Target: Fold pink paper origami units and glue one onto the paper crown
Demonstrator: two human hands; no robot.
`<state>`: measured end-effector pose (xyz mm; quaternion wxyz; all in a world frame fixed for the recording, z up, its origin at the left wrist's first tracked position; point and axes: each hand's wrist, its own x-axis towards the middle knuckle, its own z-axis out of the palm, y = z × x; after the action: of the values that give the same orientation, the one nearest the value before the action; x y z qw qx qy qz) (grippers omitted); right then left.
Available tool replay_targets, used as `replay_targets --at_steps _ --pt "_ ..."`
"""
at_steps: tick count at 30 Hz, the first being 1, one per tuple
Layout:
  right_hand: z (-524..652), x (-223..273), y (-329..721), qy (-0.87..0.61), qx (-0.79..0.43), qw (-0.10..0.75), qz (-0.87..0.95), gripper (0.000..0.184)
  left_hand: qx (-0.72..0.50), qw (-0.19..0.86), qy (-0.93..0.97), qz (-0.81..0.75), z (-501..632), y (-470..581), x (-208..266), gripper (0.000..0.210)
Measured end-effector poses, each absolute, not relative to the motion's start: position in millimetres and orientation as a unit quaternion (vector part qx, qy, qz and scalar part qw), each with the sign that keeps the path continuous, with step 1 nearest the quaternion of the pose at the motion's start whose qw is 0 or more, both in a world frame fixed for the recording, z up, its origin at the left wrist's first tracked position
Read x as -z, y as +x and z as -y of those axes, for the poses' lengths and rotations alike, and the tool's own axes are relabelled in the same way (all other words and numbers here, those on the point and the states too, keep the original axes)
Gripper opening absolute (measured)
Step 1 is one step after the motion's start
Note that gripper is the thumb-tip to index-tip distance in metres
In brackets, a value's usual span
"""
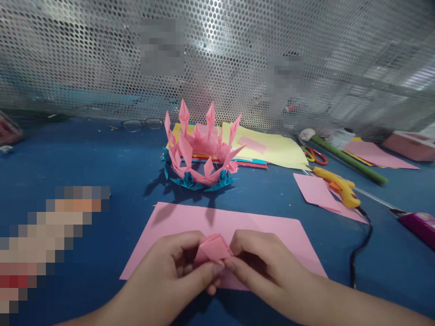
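Between my two hands is a small piece of folded pink paper (215, 249), with several layers showing along its upper edge. My left hand (173, 262) grips its left side, thumb in front and fingers curled behind. Thumb and fingers of my right hand (268, 258) pinch its right corner. Under both hands lies a large pink paper sheet (265, 222) on the blue table (84, 163). Behind that sheet stands a pink folded-paper crown (200, 176) with upright pointed pieces and blue paper flowers round its base.
Yellow paper (282, 149) and coloured sheets lie behind the crown. To the right are a yellow glue gun (340, 185) with a black cord, small pink sheets (309, 188), red-handled scissors (319, 156), and a green stick (350, 158). Glasses (142, 123) rest near the perforated metal wall (112, 54).
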<state>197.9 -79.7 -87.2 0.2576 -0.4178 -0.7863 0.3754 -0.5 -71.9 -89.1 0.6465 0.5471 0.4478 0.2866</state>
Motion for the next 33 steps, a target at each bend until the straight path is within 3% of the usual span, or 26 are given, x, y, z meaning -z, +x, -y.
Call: replay_targets --at_steps 9,20,33 --pt "81 85 197 -0.443 -0.408 0.257 0.756 0.029 -0.301 0.659 0.533 -0.437 67 4 86 0.018" --pt "80 84 196 -0.416 -0.443 0.291 0.739 0.018 -0.299 0.660 0.544 -0.423 68 0 91 0.020" --pt "80 76 194 -0.408 -0.443 0.248 0.759 0.035 -0.272 0.687 0.533 -0.413 69 0 87 0.030"
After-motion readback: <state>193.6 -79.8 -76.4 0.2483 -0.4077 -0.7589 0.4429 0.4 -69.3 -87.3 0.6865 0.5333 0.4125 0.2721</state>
